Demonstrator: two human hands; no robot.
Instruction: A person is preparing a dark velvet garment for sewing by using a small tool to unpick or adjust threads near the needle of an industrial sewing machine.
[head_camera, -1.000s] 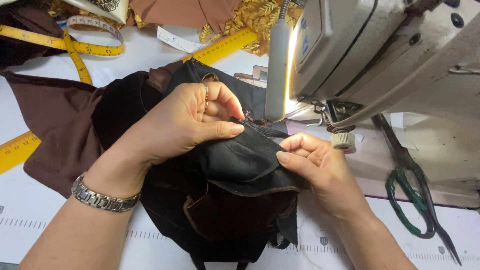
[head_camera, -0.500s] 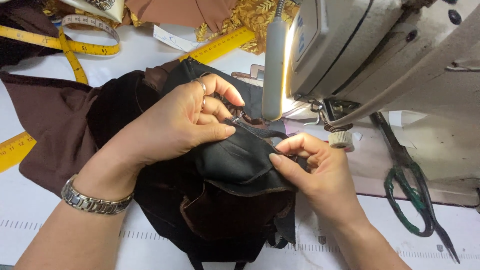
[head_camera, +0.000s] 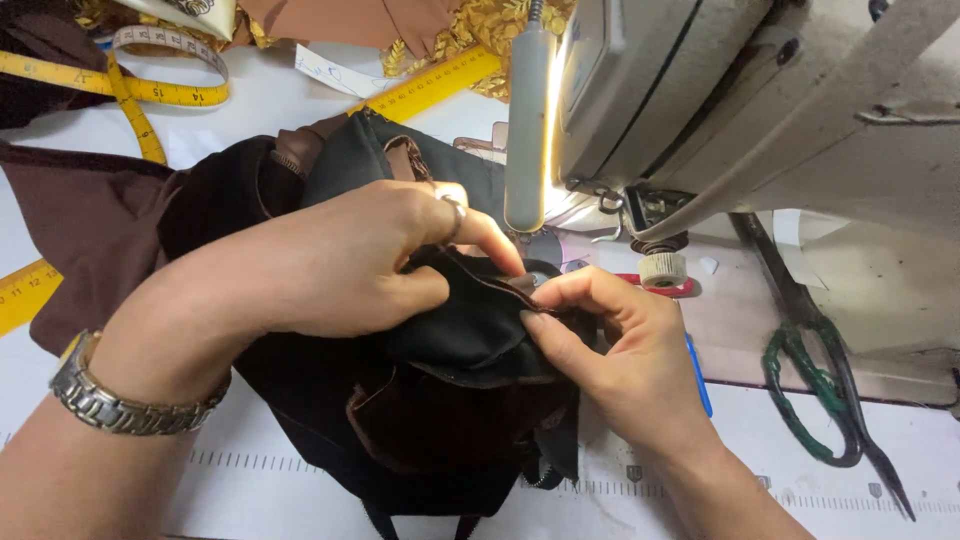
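Pinching a folded edge of the black fabric, the left hand and right hand clamp it between fingertips. The sewing machine rises just beyond them, its needle hidden. Scissors lie right of the right hand, tips cut off.

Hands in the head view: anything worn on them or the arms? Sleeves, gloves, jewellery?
Both bare, no gloves, no sleeves in view. Left hand has a ring on one finger and a silver metal link watch at the wrist. Right hand wears nothing visible.
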